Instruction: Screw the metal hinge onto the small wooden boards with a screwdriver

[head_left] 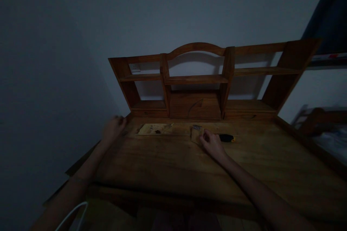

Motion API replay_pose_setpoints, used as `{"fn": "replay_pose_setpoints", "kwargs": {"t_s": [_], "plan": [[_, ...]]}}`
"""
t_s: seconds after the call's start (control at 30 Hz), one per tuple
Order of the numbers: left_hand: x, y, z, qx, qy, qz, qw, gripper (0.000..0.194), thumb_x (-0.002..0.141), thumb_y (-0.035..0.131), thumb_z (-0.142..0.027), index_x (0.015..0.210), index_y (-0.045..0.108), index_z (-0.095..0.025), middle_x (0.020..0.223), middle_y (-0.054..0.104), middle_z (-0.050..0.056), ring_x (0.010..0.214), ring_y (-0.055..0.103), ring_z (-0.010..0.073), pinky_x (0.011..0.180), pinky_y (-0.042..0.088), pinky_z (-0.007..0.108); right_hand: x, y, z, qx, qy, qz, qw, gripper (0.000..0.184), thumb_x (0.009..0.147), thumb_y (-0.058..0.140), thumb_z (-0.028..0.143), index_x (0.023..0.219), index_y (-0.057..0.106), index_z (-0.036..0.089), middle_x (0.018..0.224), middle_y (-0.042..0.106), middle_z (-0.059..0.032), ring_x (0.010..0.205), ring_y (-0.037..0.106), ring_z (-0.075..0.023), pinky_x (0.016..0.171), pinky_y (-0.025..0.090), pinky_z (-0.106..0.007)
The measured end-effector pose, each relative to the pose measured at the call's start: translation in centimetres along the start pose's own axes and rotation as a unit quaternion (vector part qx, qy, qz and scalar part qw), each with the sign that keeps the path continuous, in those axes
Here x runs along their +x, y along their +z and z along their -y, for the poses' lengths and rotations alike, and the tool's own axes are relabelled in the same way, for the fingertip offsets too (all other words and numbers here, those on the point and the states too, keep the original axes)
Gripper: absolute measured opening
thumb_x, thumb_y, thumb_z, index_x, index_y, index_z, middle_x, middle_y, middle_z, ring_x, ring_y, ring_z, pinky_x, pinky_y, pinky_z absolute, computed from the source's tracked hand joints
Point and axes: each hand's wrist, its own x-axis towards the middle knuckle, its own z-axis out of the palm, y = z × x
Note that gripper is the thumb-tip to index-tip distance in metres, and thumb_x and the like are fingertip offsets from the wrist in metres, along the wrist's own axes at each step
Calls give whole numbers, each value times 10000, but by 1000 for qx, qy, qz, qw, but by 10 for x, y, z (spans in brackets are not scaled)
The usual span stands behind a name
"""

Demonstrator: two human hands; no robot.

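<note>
My left hand (114, 129) hovers near the back left of the wooden desk (168, 158); motion blurs its fingers, and I see nothing in them. With its fingers pinched, my right hand (213, 145) is at the right edge of a small flat tan piece (196, 136) in the middle of the desk. Small silvery metal bits (196, 127) lie at that piece's top edge. Just right of this hand is a tool with a black handle (226, 138); its working end is hidden. Towards the left lies a pale strip (151, 129) with dark marks.
A wooden shelf unit (196, 79) with several compartments stands along the back of the desk, against the wall (173, 11). A raised wooden edge (306, 142) runs down the right side. A white cable (73, 211) hangs at the lower left. The room is dim.
</note>
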Motion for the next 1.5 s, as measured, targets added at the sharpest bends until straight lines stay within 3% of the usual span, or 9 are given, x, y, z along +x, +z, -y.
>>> {"fn": "replay_pose_setpoints", "kwargs": {"t_s": [0.13,0.27,0.4,0.53,0.77,0.9,1.17,1.4,1.5], "plan": [[4,-3,-90,-63,83,-54,993,371,981,322,-378,971,633,-176,959,642,78,852,594,198,732,429,286,-2,-1,1,-5,3,2,1000,160,878,500,321,788,552,199,687,641,-15,626,608,-167,589,375,-257],[-14,20,-187,-77,174,-78,979,301,991,363,-340,898,609,-192,913,624,83,907,583,208,755,421,298,-3,0,0,0,6,7,1000,171,899,480,328,815,555,199,661,634,-8,615,614,-166,586,391,-254],[-38,53,-240,-128,226,-68,963,234,989,406,-299,878,587,-201,903,619,71,865,582,192,749,435,298,-2,1,-2,7,3,0,1000,183,916,466,336,845,564,199,682,651,-4,609,628,-159,581,412,-248],[-57,69,-248,-176,280,-45,943,144,981,448,-282,950,567,-206,921,614,62,865,587,188,768,461,316,-3,1,0,8,-8,-4,1000,155,913,475,318,861,565,202,703,655,1,617,630,-154,598,424,-250],[-70,68,-245,-214,354,-33,910,157,973,489,-314,1067,558,-209,1005,630,75,970,597,212,876,493,371,-9,6,7,3,-44,20,999,126,905,474,287,874,566,207,749,647,-21,659,616,-170,627,430,-270],[-70,70,-246,-231,355,-44,905,151,966,490,-272,1095,545,-216,1056,631,95,1037,604,226,919,495,398,-11,4,10,1,-48,21,999,114,912,480,286,875,561,214,731,637,-11,645,609,-163,620,433,-264],[-72,73,-250,-209,344,-52,914,165,996,421,-294,1011,548,-189,959,614,83,933,597,214,860,488,376,-12,5,11,-20,-66,7,998,120,919,475,280,880,564,210,762,638,-21,667,614,-162,654,447,-262],[-71,66,-251,-199,325,-23,924,243,1019,366,-314,906,550,-204,884,590,50,857,563,195,802,473,350,-13,4,12,-14,-61,4,998,163,931,471,326,879,575,211,726,638,-19,642,609,-163,631,447,-258],[-71,61,-249,-204,334,-16,920,221,1007,398,-357,952,558,-216,937,592,61,914,563,210,828,471,367,-13,3,13,-8,-52,0,999,175,932,480,345,867,574,214,702,635,-12,624,608,-159,618,444,-254]]}}
